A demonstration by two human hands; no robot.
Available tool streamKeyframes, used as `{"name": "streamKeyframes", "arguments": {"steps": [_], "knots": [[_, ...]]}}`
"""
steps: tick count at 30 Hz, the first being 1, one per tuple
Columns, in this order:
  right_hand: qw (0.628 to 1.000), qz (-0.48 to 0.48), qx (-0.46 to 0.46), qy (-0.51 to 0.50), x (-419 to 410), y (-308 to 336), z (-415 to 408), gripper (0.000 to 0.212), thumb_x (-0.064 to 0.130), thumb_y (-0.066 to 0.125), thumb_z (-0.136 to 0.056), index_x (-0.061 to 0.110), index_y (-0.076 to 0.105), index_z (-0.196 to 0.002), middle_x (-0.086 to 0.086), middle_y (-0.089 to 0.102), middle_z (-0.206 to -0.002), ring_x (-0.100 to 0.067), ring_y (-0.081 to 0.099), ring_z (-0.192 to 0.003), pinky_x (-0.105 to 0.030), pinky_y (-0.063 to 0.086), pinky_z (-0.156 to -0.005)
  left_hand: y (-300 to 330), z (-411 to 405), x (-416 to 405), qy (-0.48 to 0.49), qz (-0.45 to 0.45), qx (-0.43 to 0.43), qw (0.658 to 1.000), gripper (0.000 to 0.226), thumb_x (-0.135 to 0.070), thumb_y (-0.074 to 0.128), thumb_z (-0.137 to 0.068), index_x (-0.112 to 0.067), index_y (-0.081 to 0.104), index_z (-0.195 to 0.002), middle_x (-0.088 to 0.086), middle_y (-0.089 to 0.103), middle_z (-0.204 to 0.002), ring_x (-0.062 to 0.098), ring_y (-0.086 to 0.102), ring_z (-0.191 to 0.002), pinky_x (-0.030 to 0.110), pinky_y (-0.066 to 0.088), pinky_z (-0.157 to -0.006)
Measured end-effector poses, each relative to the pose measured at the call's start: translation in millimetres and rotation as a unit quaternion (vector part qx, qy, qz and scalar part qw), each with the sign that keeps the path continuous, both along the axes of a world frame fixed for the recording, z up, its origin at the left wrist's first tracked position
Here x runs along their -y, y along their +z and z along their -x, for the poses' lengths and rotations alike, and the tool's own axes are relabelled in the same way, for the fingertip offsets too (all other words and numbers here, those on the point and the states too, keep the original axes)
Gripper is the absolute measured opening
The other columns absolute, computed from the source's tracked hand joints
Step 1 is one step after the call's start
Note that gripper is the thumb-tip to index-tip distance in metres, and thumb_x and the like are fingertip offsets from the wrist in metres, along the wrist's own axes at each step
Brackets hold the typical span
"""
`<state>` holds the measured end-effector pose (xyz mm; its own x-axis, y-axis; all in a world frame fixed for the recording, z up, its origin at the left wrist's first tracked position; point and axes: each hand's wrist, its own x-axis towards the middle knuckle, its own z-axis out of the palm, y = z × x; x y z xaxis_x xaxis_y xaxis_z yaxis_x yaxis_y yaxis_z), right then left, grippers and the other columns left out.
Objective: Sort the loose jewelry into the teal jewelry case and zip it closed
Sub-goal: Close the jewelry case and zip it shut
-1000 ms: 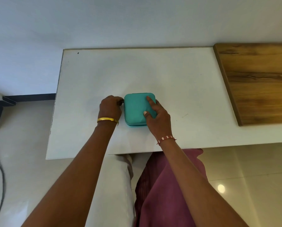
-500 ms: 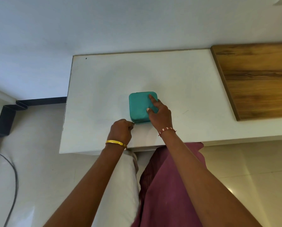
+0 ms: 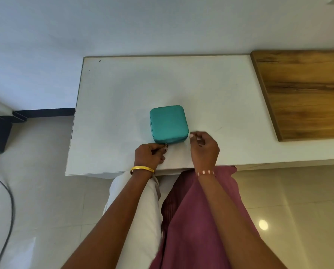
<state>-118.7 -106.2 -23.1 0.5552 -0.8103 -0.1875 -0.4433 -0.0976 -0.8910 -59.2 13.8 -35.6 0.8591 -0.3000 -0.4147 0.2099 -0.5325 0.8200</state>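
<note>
While the left hand [image 3: 148, 154] pinches the zipper pull [image 3: 165, 146] at the case's near edge, the right hand [image 3: 204, 147] hovers at the case's 4 o'clock, fingers loosely curled, holding nothing. The case [image 3: 168, 123], lid down, sits on the white table [image 3: 123, 94]; wooden board [image 3: 306, 94] at 2 o'clock.

White table [image 3: 123, 94] against a pale wall [image 3: 123, 26]; wooden board [image 3: 306, 94] on its right end; black cable [image 3: 6, 200] on floor tiles left of it.
</note>
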Motion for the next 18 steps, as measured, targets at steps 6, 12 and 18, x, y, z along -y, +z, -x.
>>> {"name": "streamKeyframes", "arguments": {"steps": [6, 12, 18], "knots": [[0.983, -0.013, -0.094, 0.159, -34, -8, -6, 0.028, 0.03, 0.065, -0.083, 0.002, 0.068, -0.081, -0.01, 0.069, -0.08, -0.02, 0.061, -0.073, -0.023, 0.044, -0.064, 1, 0, -2, -0.02, -0.037, 0.033, 0.999, 0.018, -0.01, 0.06, -0.084, -0.002, 0.069, -0.098, 0.006, 0.065, -0.073, 0.001, 0.055, -0.044, 0.0, 0.045, -0.056], [0.981, 0.016, -0.091, 0.173, -31, -13, -6, 0.022, 0.024, 0.071, -0.079, 0.003, 0.069, -0.087, -0.01, 0.07, -0.085, -0.017, 0.061, -0.075, -0.022, 0.045, -0.067, 0, 1, -5, -0.061, -0.06, 0.049, 0.995, 0.02, -0.007, 0.057, -0.085, -0.003, 0.068, -0.101, 0.015, 0.071, -0.087, 0.018, 0.06, -0.07, 0.022, 0.046, -0.078], [0.98, 0.054, -0.089, 0.168, -30, -20, -8, 0.013, 0.018, 0.067, -0.08, 0.005, 0.068, -0.083, -0.011, 0.07, -0.083, -0.023, 0.063, -0.076, -0.027, 0.048, -0.067, 0, 3, -6, 0.016, -0.025, 0.017, 0.999, 0.023, 0.002, 0.053, -0.084, -0.002, 0.067, -0.103, 0.017, 0.07, -0.095, 0.021, 0.064, -0.073, 0.027, 0.051, -0.082]]}}
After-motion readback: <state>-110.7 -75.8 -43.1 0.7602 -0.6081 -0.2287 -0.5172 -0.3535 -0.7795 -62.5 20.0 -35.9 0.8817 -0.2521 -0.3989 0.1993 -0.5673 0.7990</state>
